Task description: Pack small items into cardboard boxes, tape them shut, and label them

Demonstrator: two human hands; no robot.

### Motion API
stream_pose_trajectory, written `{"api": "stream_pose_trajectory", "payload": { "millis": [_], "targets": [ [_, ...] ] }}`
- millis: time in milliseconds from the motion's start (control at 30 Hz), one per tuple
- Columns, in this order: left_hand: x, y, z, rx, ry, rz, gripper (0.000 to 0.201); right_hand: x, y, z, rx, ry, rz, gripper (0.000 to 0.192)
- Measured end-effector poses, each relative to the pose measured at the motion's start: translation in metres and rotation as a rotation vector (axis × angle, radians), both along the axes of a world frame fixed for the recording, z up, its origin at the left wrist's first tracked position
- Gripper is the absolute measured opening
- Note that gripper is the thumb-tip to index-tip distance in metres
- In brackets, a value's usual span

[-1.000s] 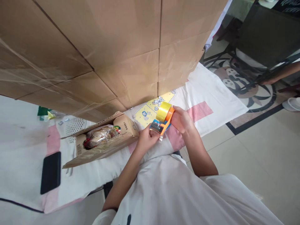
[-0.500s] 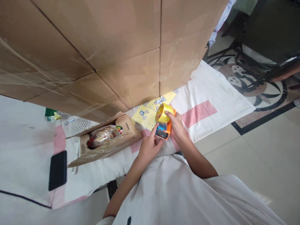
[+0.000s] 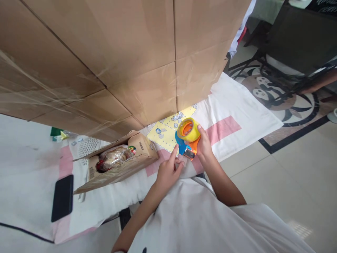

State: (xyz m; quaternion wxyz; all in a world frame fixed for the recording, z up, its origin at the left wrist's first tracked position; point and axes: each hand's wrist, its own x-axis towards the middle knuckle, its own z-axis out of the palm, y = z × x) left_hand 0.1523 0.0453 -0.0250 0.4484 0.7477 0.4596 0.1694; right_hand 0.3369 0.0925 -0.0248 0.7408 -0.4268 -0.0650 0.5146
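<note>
In front of my body, my right hand grips a tape dispenser in orange and blue, with a roll of yellow tape on it. The roll's open side is turned toward the left. My left hand is just below and left of the dispenser, its index finger stretched toward the blue part and the other fingers loosely bent; whether the fingertip touches is unclear. To the left lies an open cardboard box, its flaps up, with a clear-wrapped item inside that shows red and green bits.
Large stacked cardboard boxes rise behind like a wall. A dark phone lies on the white and pink cloth at left. A yellow patterned patch shows beside the box stack. At right, a person's arm is near a dark chair.
The dispenser has turned in my right hand, so the yellow roll's opening now shows. My left fingers have drawn slightly away from it. The view has shifted a little.
</note>
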Motion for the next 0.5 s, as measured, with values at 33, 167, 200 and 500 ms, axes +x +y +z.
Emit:
{"api": "stream_pose_trajectory", "payload": {
  "millis": [33, 167, 200, 500],
  "targets": [
    [0.000, -0.003, 0.002, 0.030, 0.009, -0.029, 0.069, 0.005, 0.004, 0.000, -0.031, 0.007, -0.033, 0.038],
    [0.000, -0.012, 0.010, 0.110, 0.004, -0.076, 0.063, 0.026, 0.018, 0.002, 0.010, -0.086, -0.193, 0.033],
    [0.000, -0.014, 0.012, 0.112, -0.001, -0.080, 0.063, 0.029, 0.020, 0.002, 0.025, -0.113, -0.204, 0.031],
    [-0.003, -0.005, -0.022, -0.742, -0.293, 0.077, 0.093, 0.032, 0.015, -0.003, 0.157, -0.174, -0.197, 0.035]
  ]
}}
